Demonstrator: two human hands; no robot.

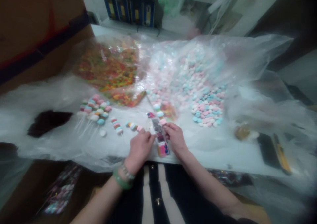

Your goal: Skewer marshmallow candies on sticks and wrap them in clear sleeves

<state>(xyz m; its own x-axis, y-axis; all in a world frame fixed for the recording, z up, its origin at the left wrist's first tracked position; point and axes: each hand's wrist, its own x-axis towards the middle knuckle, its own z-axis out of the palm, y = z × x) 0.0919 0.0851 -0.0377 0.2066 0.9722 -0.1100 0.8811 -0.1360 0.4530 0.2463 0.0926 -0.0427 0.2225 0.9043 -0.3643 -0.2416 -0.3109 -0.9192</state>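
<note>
Near the table's front edge, a narrow printed plastic wrapper [158, 131] lies slanted between my hands. My left hand [141, 146] is closed, its fingertips pinching the wrapper's left edge. On the opposite side my right hand [176, 137] is closed too, thumb and fingers on the right edge. Just beyond the wrapper rests a short row of candies [158, 110] in white, green and pink. To the left of it lie two more candy rows [116, 126], and a bunch of candy skewers [95, 108] on white sticks. One loose white candy [102, 133] sits beside the bunch.
A clear bag of orange and green gummies [111, 72] lies behind, alongside a large plastic bag of pastel candies [208, 108]. At right are a dark flat object [268, 151] and a yellow cutter [282, 154]. A cardboard box [39, 26] stands at left.
</note>
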